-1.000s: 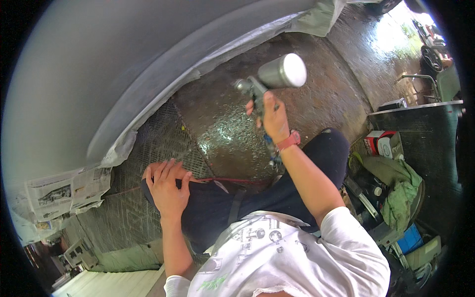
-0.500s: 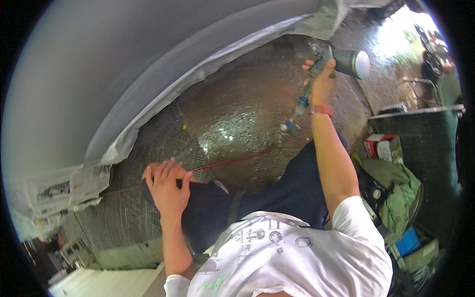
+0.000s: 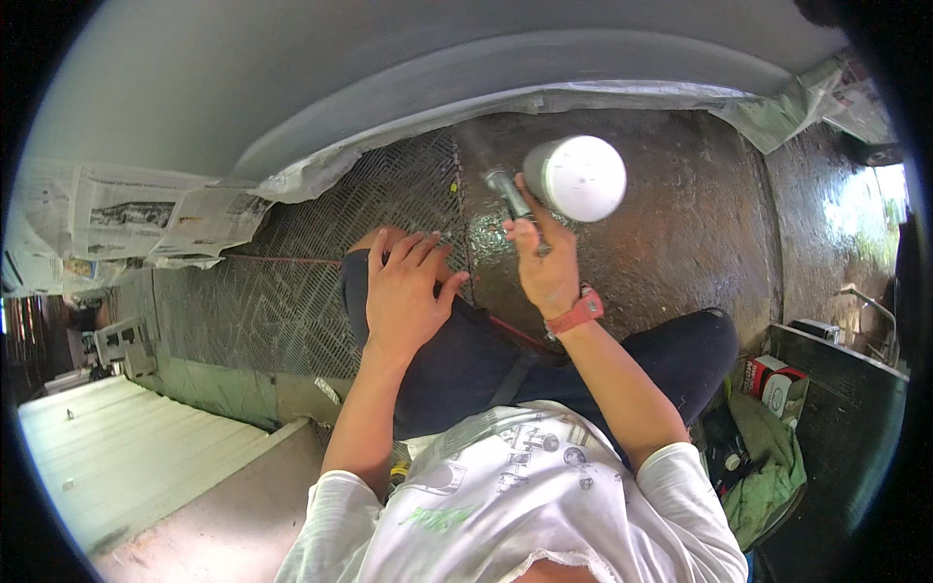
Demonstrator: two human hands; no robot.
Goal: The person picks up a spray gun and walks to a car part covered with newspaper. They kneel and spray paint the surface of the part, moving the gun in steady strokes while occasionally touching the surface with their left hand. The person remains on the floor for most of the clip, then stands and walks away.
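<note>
My right hand [image 3: 548, 270], with a red watch at the wrist, is wrapped round a spray gun [image 3: 509, 196]. Its metal body points up and left, and a round cup with a white lid [image 3: 586, 180] faces up beside it. A faint haze shows at the nozzle, before the grey curved panel [image 3: 505, 66]. My left hand [image 3: 409, 293] rests on my bent knee with its fingers spread and nothing in it. Part of a red hose [image 3: 517, 333] passes across my dark trousers; how it joins the gun is hidden.
Newspaper sheets [image 3: 131, 211] and pale masking film [image 3: 326, 173] hang along the panel's lower edge. The floor [image 3: 671, 233] is wet, with a ridged mat [image 3: 272, 291] at left. To the right stand a red and white box [image 3: 771, 381] and a green cloth [image 3: 763, 476].
My right hand has swung the spray gun left and closer to me, turning the cup's lid up. The whole view has turned to the left. My left hand stays on the knee.
</note>
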